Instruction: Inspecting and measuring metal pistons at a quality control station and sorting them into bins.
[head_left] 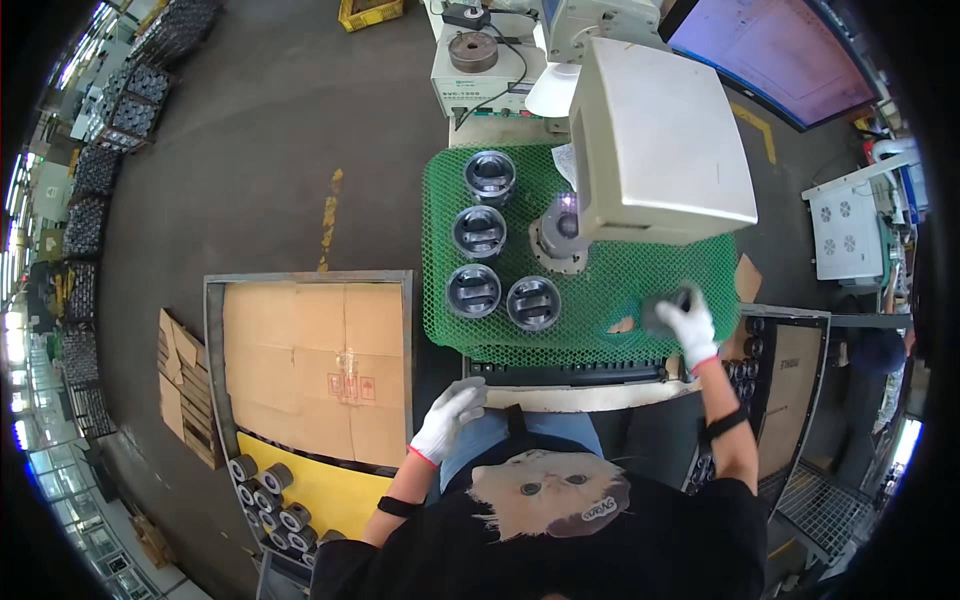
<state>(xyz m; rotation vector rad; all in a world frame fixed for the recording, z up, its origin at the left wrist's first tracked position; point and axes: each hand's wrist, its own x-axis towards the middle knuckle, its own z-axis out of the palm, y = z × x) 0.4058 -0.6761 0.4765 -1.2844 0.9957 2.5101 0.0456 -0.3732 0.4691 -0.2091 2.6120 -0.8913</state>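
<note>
My right hand (692, 322), in a white glove, is closed around a dark metal piston (655, 314) at the right side of a green mesh mat (625, 280). My left hand (450, 415), also gloved, hovers just off the table's front edge, fingers stretched out and holding nothing. Several grey pistons stand on the mat's left half, among them a back one (490, 177), a middle one (479, 232) and two in front (473, 290) (533, 303). Another piston (565, 222) sits on a round fixture (562, 262) under the machine head, with a small violet glow at its top.
A large cream machine head (665, 150) overhangs the mat. A screen (775, 55) stands at the back right, a control box (480, 75) at the back left. Beside me are a metal-framed bin with cardboard (310, 360), more pistons (270, 500) and a right-hand bin (795, 375).
</note>
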